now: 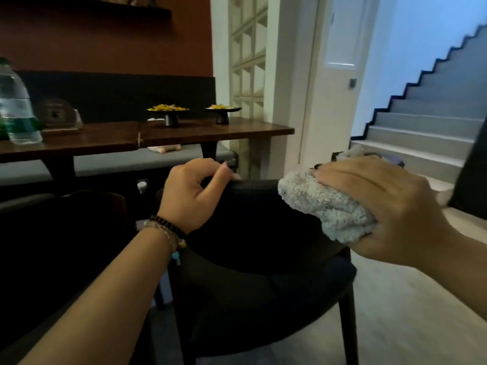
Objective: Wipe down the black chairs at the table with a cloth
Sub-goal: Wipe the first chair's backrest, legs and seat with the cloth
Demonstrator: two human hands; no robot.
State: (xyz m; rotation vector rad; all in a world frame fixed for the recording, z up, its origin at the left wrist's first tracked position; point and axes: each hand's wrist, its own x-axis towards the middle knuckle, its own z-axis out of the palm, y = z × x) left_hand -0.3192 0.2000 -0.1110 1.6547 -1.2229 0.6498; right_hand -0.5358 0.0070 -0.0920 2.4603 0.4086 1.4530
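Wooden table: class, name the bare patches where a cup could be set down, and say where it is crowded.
The wooden table is bare between the water bottle and the left footed dish, and along its near edge and right corner beyond the right footed dish. The far left end is crowded, around the bottle and the round ornament.

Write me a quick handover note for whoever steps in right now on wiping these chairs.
Left hand: fingers curled over the top edge of the black chair backrest, steadying it.
Right hand: holding the grey cloth against the right end of the backrest top.
Done: cannot tell how much has been wiped.
Left: rest of this backrest, the seat, then the dark chair to the left by the table.
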